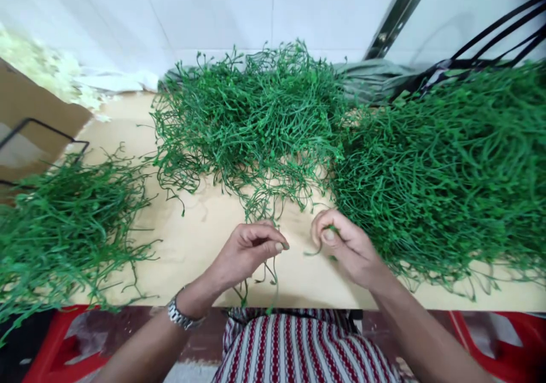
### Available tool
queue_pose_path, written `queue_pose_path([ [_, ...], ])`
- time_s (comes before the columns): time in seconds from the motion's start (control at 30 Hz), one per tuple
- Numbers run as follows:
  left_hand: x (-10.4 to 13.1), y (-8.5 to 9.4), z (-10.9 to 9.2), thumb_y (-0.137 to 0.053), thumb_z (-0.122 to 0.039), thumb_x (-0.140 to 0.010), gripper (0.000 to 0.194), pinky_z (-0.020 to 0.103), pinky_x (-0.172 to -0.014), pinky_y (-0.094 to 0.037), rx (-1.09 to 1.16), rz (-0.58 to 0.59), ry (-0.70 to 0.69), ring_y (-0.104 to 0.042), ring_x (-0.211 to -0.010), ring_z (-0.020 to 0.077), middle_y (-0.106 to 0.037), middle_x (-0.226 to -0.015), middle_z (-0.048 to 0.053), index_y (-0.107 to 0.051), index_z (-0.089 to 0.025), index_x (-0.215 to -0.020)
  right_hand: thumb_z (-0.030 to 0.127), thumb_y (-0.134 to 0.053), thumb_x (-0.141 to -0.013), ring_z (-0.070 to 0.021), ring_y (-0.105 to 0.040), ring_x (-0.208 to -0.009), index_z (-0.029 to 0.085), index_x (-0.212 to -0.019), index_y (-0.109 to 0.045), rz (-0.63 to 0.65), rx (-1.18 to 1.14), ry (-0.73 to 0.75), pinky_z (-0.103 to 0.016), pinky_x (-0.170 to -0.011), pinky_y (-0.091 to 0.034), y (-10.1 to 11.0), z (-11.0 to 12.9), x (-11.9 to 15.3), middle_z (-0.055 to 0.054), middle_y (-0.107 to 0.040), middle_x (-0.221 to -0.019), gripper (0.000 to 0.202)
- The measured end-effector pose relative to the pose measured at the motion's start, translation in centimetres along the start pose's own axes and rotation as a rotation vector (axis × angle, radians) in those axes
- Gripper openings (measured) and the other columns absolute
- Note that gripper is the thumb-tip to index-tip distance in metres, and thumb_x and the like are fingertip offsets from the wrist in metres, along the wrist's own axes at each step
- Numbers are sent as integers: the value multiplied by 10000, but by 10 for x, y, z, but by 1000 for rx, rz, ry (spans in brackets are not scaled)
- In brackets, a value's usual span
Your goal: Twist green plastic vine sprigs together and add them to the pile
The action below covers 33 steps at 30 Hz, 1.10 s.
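Thin green artificial-looking stems with small budded tips lie in heaps around my hands. My left hand [251, 249] is closed, thumb and forefinger pinched together at mid-table. A few thin green stems [274, 278] hang or lie below it, their upper ends hidden by the fingers. To its right, my right hand [347, 246] is curled shut on a short green stem [314, 252], whose curved end sticks out to the left. The two hands are apart. Loose stems from the middle heap [256, 116] reach down close behind my left hand.
A large heap of stems [447, 173] covers the right side, and another heap [72, 224] lies at the left front edge. Back left are a cardboard box [38, 99], a black wire frame [51, 127] and pale yellow pieces [51, 70]. Red stools [63, 343] stand below the table [183, 258].
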<state>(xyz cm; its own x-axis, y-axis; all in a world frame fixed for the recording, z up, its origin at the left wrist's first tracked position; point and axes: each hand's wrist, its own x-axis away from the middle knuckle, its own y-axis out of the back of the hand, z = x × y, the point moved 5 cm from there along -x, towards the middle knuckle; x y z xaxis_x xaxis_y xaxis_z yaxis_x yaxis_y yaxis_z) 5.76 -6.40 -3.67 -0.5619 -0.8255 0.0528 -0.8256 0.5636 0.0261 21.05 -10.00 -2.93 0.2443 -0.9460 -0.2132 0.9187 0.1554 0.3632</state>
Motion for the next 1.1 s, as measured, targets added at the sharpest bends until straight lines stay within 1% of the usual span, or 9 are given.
queue_pose_path([
  [0.13, -2, -1, 12, -673, -235, -689, 92, 216, -519, -354, 149, -121, 48, -432, -553, 87, -537, -592, 4, -706, -148, -687, 300, -327, -930, -87, -374, -509, 187, -885, -470, -67, -18, -116, -206, -488, -316, -19, -17, -1, 37, -402, -604, 188],
  [0.3, -1, -7, 22, -696, -195, -658, 51, 196, -523, -382, 326, -236, 69, -482, -579, 83, -588, -663, 6, -701, -163, -697, 318, -443, -881, -82, -419, -496, 173, -1090, -475, -40, 73, -117, -192, -485, -358, -38, -16, 1, 34, -487, -624, 256],
  [0.43, 3, -11, 27, -687, -192, -668, 57, 213, -586, -433, 329, -301, 39, -532, -658, 111, -595, -711, 19, -684, -156, -712, 286, -495, -847, -87, -458, -489, 168, -1051, -506, -95, 203, -56, -193, -488, -388, -38, -12, 3, 26, -534, -619, 236],
  [0.53, 7, -12, 29, -677, -222, -685, 143, 193, -550, -417, 357, -320, 9, -499, -617, 95, -562, -684, 4, -657, -164, -814, 262, -494, -845, -90, -485, -491, 169, -943, -539, -96, 240, -17, -193, -481, -392, -34, -10, 3, 13, -570, -629, 142],
  [0.63, 12, -11, 30, -651, -279, -715, 224, 185, -528, -392, 379, -285, 8, -465, -591, 86, -533, -678, -5, -624, -174, -912, 251, -505, -843, -92, -522, -521, 172, -883, -547, -91, 237, 29, -195, -498, -404, -32, -7, 3, -8, -617, -699, 99],
  [0.77, 14, -9, 29, -658, -295, -708, 196, 218, -596, -413, 323, -160, 51, -501, -659, 109, -564, -740, 16, -619, -157, -843, 241, -488, -862, -101, -558, -601, 169, -874, -547, -63, 273, 129, -201, -561, -417, -33, -3, 6, -15, -624, -729, 94],
  [0.87, 12, -5, 21, -667, -229, -700, 114, 243, -630, -399, 120, -52, 11, -491, -656, 113, -544, -679, 6, -598, -140, -718, 218, -461, -879, -101, -539, -615, 156, -851, -533, -6, 350, 213, -211, -587, -399, -37, -1, 9, -14, -603, -714, 99],
  [0.93, 10, -4, 14, -636, -199, -725, 102, 264, -651, -386, -42, 11, -66, -479, -656, 120, -531, -646, 4, -583, -139, -661, 197, -438, -880, -104, -510, -603, 149, -827, -518, 55, 405, 261, -223, -581, -378, -40, 0, 10, -17, -582, -704, 107],
  [1.1, 17, -14, -4, -508, -104, -773, 163, 297, -657, -362, -438, 113, -263, -448, -653, 145, -506, -611, 17, -530, -148, -618, 139, -394, -834, -105, -389, -530, 165, -680, -450, 285, 469, 309, -244, -519, -289, -44, 4, 10, 10, -458, -596, 167],
])
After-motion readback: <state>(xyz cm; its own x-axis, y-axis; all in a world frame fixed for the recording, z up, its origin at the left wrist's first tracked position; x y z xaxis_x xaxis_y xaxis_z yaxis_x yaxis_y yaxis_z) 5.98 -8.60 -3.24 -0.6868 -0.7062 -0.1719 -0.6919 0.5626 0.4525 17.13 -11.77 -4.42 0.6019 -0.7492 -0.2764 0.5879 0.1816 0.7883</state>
